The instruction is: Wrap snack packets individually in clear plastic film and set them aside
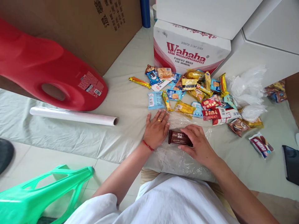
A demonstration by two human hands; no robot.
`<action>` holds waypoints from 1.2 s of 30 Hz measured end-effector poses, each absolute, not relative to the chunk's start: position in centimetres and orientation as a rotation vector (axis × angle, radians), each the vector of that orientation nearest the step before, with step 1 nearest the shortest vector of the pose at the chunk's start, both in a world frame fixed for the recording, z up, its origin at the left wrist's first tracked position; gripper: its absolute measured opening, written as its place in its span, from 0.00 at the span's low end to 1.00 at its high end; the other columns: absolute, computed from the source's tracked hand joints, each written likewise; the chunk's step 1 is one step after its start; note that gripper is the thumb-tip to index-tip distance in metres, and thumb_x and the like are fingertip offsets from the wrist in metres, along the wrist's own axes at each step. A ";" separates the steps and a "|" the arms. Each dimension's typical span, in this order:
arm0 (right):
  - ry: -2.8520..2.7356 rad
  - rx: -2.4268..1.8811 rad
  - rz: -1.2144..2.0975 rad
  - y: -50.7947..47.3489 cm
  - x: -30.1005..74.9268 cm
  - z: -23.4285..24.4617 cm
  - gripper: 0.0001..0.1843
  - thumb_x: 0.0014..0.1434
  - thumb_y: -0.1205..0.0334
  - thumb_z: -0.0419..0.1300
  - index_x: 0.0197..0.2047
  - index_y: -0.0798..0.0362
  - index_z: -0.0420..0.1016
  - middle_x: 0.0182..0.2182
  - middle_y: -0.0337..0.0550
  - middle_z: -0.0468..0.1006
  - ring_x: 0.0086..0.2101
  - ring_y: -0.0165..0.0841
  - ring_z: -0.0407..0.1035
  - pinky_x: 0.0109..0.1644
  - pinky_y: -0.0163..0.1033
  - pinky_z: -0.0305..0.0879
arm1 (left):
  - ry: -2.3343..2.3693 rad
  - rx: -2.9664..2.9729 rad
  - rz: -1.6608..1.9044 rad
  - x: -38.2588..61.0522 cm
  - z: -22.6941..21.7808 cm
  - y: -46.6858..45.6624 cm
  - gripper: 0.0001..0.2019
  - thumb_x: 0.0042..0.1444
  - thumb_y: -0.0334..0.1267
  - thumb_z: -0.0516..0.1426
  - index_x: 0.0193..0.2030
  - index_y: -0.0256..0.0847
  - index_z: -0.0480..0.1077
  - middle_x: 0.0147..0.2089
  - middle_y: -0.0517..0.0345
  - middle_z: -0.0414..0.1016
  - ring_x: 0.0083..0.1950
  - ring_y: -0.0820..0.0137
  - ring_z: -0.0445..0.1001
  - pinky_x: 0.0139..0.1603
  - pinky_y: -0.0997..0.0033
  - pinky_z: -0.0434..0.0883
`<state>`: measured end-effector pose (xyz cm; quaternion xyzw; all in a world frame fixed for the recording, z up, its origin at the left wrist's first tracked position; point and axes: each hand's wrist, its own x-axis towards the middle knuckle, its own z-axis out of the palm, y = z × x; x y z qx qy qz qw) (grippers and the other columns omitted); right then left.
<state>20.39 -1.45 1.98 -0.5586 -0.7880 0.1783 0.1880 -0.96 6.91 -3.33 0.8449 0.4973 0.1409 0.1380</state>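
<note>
A dark brown wrapped snack bar [177, 137] lies on a sheet of clear plastic film [173, 157] in front of me. My right hand [195, 141] curls around the bar's right end, thumb on the near side and fingers on the far side. Just left of the bar, my left hand [157, 128] rests flat with its fingers stretched forward, at the film's left edge. Beyond the fingertips are a light blue snack packet [155, 100] and a yellow packet [184, 109].
Several snack packets pile up before a Wahaha box [190, 49]. At left are a cling film roll [73, 116], a red jug [77, 90] and a green stool [46, 189]. White plastic bags [247, 87], a loose snack [261, 145] and a phone [291, 165] lie right.
</note>
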 end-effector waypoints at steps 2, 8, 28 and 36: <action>-2.152 -1.500 0.421 -2.8 21.3 2.6 0.26 0.65 0.56 0.66 0.64 0.49 0.69 0.55 0.54 0.73 0.58 0.50 0.63 0.62 0.60 0.67 | 1.430 2.436 0.418 -1.3 -3.3 6.9 0.26 0.74 0.44 0.41 0.75 0.43 0.58 0.77 0.49 0.56 0.79 0.58 0.52 0.77 0.37 0.45; -2.319 -1.382 0.532 -9.8 24.1 3.4 0.15 0.67 0.61 0.64 0.56 0.52 0.74 0.46 0.51 0.78 0.52 0.44 0.69 0.54 0.51 0.74 | 1.428 2.465 0.409 -1.6 -3.3 7.0 0.26 0.73 0.44 0.43 0.74 0.45 0.59 0.78 0.50 0.54 0.79 0.58 0.53 0.77 0.39 0.47; -2.076 -1.355 0.758 -8.2 25.2 5.4 0.08 0.72 0.65 0.54 0.45 0.49 0.74 0.45 0.48 0.78 0.46 0.37 0.71 0.49 0.44 0.73 | 1.429 2.310 0.512 -2.0 -3.8 7.8 0.24 0.69 0.45 0.48 0.70 0.45 0.66 0.78 0.44 0.54 0.78 0.56 0.56 0.75 0.40 0.52; -2.551 -1.357 0.654 -11.0 22.7 3.0 0.12 0.67 0.55 0.63 0.49 0.52 0.75 0.43 0.49 0.77 0.43 0.42 0.67 0.46 0.48 0.67 | 1.397 2.230 0.671 -2.1 -4.4 8.1 0.23 0.66 0.41 0.52 0.66 0.42 0.69 0.76 0.43 0.60 0.76 0.55 0.59 0.75 0.42 0.56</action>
